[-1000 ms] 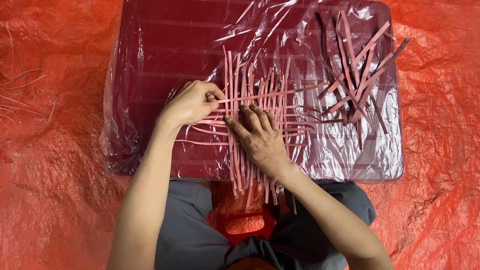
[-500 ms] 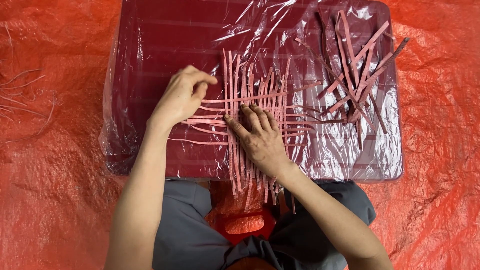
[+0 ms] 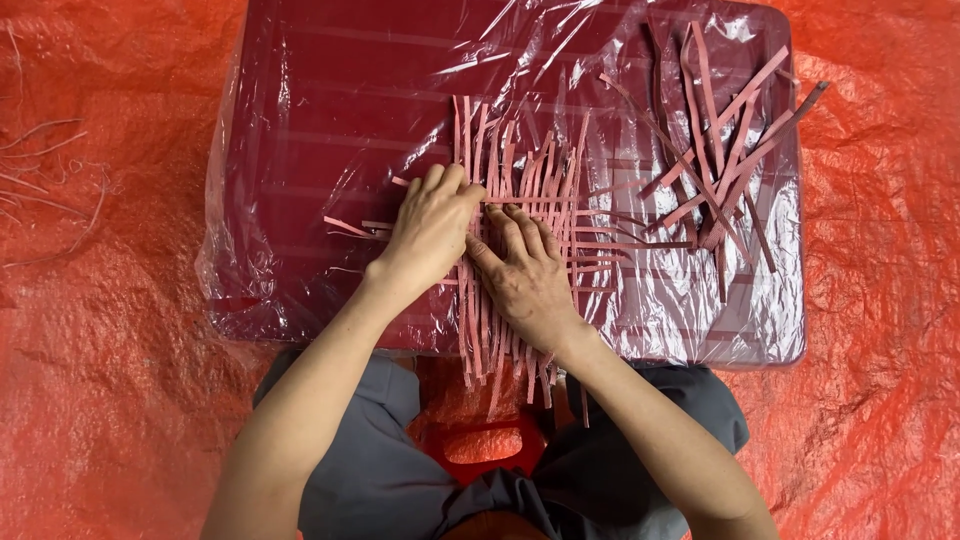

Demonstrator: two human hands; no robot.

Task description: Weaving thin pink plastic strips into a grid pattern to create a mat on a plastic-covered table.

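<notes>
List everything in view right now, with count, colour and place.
Woven strips: one crossed lattice, pink, board centre, under both hands.
Loose strips: one pile, count unclear, pink, board's upper right.
Board: one, dark red, wrapped in clear plastic, centre.
Sheet: one, orange-red, under everything.
Thin fibres: a few, pale, far left on sheet.
Stool: one, red, partly hidden between the legs.
Trousers: grey, bottom centre.
Left hand: on lattice's left edge.
Right hand: pressing lattice centre.

I see the woven strips [image 3: 520, 240] lying mid-surface [image 3: 330, 120], on its plastic wrap; my left hand [image 3: 430, 235] and right hand [image 3: 525, 280] rest side by side on them. A pile of loose strips [image 3: 715, 150] lies to the far right; the floor sheet [image 3: 100, 350] surrounds all.
</notes>
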